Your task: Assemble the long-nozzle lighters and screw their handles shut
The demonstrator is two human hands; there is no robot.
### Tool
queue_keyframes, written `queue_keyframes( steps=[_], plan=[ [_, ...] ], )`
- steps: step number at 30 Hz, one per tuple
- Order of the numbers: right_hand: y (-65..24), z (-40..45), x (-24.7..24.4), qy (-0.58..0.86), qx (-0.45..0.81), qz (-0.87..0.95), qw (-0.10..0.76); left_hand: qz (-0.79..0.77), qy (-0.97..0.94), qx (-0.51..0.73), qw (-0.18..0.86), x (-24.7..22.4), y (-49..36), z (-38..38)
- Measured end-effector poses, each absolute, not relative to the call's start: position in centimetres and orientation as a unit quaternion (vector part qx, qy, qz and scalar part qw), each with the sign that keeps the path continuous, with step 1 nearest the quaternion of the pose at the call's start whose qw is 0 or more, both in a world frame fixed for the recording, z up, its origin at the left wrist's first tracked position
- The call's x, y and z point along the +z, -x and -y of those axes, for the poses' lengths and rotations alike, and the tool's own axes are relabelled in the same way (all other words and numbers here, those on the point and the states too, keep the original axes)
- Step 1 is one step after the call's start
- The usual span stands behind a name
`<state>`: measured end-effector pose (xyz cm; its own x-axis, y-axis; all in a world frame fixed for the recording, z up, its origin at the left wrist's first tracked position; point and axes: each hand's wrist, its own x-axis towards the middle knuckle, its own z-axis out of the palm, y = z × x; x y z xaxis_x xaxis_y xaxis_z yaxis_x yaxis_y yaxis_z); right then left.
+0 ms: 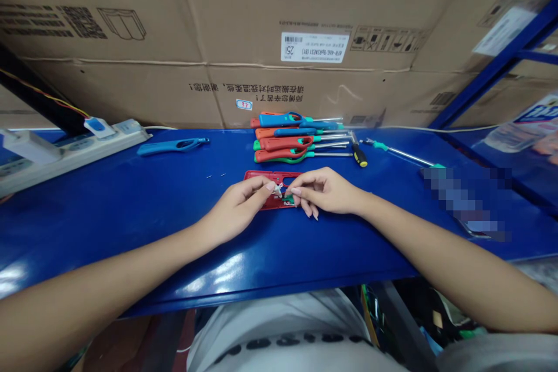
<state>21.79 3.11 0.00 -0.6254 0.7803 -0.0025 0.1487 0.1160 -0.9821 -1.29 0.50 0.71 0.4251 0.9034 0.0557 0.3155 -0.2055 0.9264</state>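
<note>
Head view, person at a blue table (143, 226). The left hand (241, 203) reaches in from the left, its thumb and forefinger pinching a small white part (278, 190). The right hand (328, 190) faces it, thumb and forefinger brought close together, the other fingers loosely curled and slightly spread; whether its fingertips grip anything cannot be told. Beneath both hands, a red lighter casing (274, 203) lies on the table near its middle, partly covered by them; a green piece (288, 200) shows at the casing, just beside the right fingertips. Behind the casing, assorted lighters (285, 143) in blue, orange, red and green lie in a stacked row, metal tubes pointing right. At the tube ends rests a hand tool (360, 155) with a black and yellow handle; farther right lies a separate metal rod (410, 157) with green ends. To the left are a blue lighter handle (170, 147), two small pins (208, 176) and a white power strip (82, 150). A cardboard carton (244, 23) stands behind.
</note>
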Motion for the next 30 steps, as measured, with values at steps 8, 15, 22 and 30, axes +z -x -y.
queue_keyframes(
  steps=[8,15,22,30],
  plan=[
    [-21.79,-2.89,0.37,0.338,0.585,0.685,0.272,-0.431,-0.723,0.311,0.441,1.01,1.19,-0.52],
    [-21.84,-2.99,0.26,0.337,0.570,0.698,0.274,-0.419,-0.729,0.298,0.452,0.66,1.32,-0.72],
    [-21.90,-2.98,0.36,0.334,0.553,0.715,0.269,-0.417,-0.740,0.296,0.438,1.11,1.18,-0.60],
    [-22.09,-2.96,0.47,0.334,0.541,0.725,0.266,-0.421,-0.743,0.289,0.433,1.08,1.24,-0.66]
  ],
)
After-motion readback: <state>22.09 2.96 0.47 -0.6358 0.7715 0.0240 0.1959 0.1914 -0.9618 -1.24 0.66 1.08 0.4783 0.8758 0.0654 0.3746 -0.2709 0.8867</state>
